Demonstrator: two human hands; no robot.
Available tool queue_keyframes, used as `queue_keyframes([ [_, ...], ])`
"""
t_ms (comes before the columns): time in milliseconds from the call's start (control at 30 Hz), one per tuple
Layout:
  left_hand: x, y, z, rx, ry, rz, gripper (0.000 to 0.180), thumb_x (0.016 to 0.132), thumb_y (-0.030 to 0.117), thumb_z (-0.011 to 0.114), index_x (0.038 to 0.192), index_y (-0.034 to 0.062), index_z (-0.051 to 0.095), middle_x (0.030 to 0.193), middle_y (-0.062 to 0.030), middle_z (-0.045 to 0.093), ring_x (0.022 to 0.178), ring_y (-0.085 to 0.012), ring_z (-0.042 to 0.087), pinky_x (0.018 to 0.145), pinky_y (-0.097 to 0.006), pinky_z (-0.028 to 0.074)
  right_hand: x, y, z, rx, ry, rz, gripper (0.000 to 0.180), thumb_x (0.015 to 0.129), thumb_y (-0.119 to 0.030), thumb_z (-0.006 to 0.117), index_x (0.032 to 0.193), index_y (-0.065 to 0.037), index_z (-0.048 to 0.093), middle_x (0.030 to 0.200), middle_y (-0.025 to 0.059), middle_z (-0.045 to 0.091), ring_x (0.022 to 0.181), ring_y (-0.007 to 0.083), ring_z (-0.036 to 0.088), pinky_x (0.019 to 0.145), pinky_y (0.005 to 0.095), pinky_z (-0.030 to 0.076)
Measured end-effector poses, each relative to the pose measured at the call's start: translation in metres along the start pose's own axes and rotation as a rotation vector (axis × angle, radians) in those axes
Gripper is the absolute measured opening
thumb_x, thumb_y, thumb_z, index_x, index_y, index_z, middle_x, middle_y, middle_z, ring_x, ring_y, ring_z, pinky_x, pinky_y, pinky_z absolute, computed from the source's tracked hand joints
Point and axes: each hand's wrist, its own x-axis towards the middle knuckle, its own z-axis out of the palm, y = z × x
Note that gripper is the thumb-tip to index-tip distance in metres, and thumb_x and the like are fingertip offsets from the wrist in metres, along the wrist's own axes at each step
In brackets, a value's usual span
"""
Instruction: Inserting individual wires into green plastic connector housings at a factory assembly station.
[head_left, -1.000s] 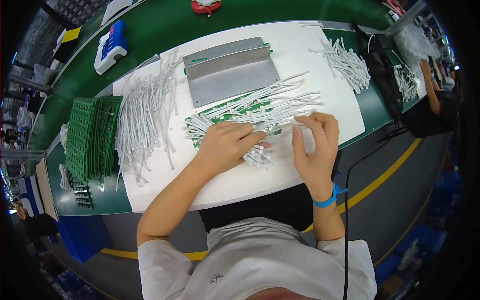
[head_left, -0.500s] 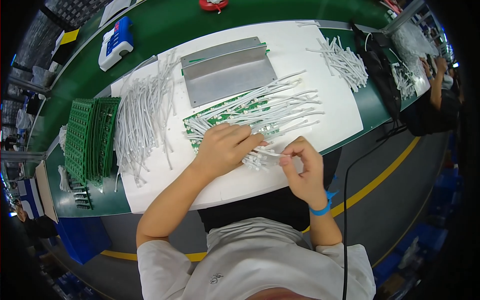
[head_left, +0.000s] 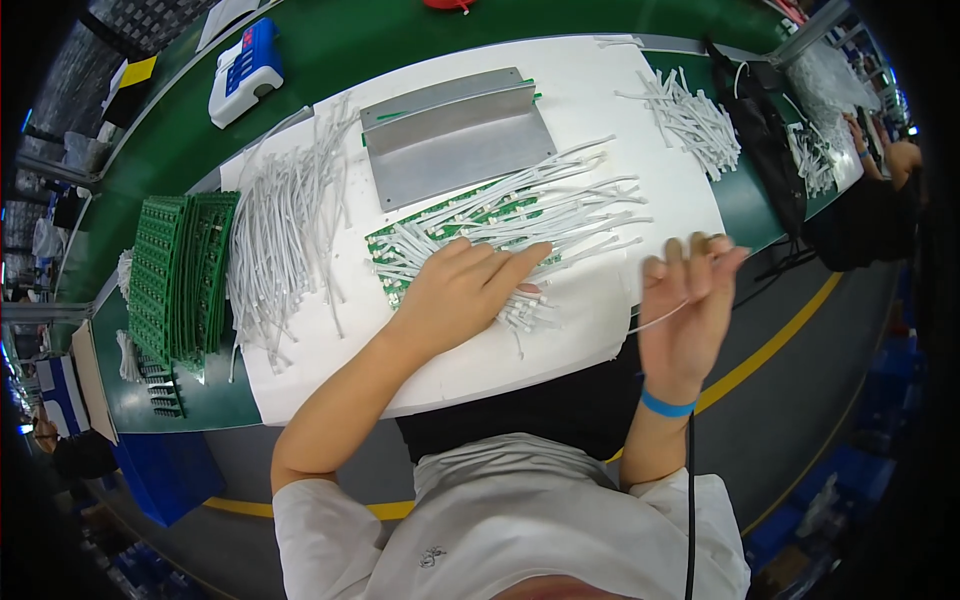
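Note:
My left hand (head_left: 465,292) lies flat, fingers together, pressing on a bundle of white cables (head_left: 520,215) that are plugged into a green circuit board (head_left: 420,228) on a white mat (head_left: 330,365). My right hand (head_left: 688,300) is raised off the mat's right edge, palm toward me, pinching a single thin white cable (head_left: 655,318) that trails left toward the bundle. A blue band with a dark cord circles my right wrist.
Loose white cables (head_left: 285,230) lie left of the board, beside stacked green boards (head_left: 180,275). A grey metal plate (head_left: 455,140) lies behind. More cables (head_left: 695,125) sit far right near a black bag. A blue-white device (head_left: 245,70) rests far left. Another person (head_left: 890,175) works at right.
My right hand has lifted away from the bundle and moved right, off the mat's edge, drawing one thin cable with it. My left hand stays pressed on the cables.

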Motion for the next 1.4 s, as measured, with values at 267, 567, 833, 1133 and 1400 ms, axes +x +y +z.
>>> queue_keyframes([
  [267, -0.001, -0.005, 0.002, 0.059, -0.043, 0.054, 0.040, 0.078, 0.020, 0.080, 0.118, 0.0135, 0.073, 0.070, 0.0029, 0.056, 0.066, -0.0163, 0.054, 0.062, -0.032, 0.037, 0.021, -0.010, -0.024, -1.243, -0.476, -0.106, 0.022, 0.105, -0.010, 0.057, 0.118, 0.001, 0.072, 0.076, 0.0003, 0.047, 0.060, 0.0080, 0.036, 0.054, 0.0257, 0.030],
  [567, -0.004, -0.014, 0.002, 0.039, -0.037, 0.126, 0.029, 0.078, 0.016, 0.078, 0.108, 0.0151, 0.075, 0.069, 0.0044, 0.057, 0.065, -0.0133, 0.056, 0.060, -0.031, 0.037, 0.023, -0.003, -0.012, -1.369, -0.458, 0.199, 0.018, 0.094, -0.004, 0.070, 0.110, 0.004, 0.073, 0.078, 0.0130, 0.071, 0.063, 0.0138, 0.061, 0.061, 0.0269, 0.049],
  [833, 0.003, -0.016, -0.009, -0.104, -0.154, 0.097, 0.050, 0.058, 0.006, 0.079, 0.107, 0.0140, 0.075, 0.073, 0.0030, 0.061, 0.068, -0.0180, 0.061, 0.063, -0.033, 0.039, 0.047, 0.014, -0.020, -1.331, -0.721, 0.414, 0.010, 0.090, -0.003, 0.072, 0.093, 0.007, 0.073, 0.076, 0.0059, 0.070, 0.070, 0.0072, 0.059, 0.066, 0.0240, 0.051],
  [1133, -0.001, -0.018, -0.003, -0.101, -0.106, 0.105, 0.046, 0.060, 0.010, 0.080, 0.106, 0.0144, 0.076, 0.074, 0.0036, 0.062, 0.068, -0.0171, 0.060, 0.061, -0.032, 0.039, 0.034, 0.026, -0.015, -1.521, -0.600, 0.339, 0.014, 0.089, -0.005, 0.074, 0.087, 0.008, 0.070, 0.075, 0.0047, 0.069, 0.067, 0.0079, 0.059, 0.062, 0.0242, 0.051],
  [1400, 0.000, -0.015, -0.004, -0.111, -0.134, 0.088, 0.046, 0.060, 0.010, 0.080, 0.106, 0.0148, 0.077, 0.074, 0.0056, 0.063, 0.069, -0.0157, 0.061, 0.061, -0.032, 0.040, 0.038, 0.028, -0.023, -1.382, -0.587, 0.404, 0.015, 0.089, -0.006, 0.076, 0.084, 0.007, 0.070, 0.074, 0.0028, 0.068, 0.067, 0.0048, 0.057, 0.059, 0.0214, 0.047],
])
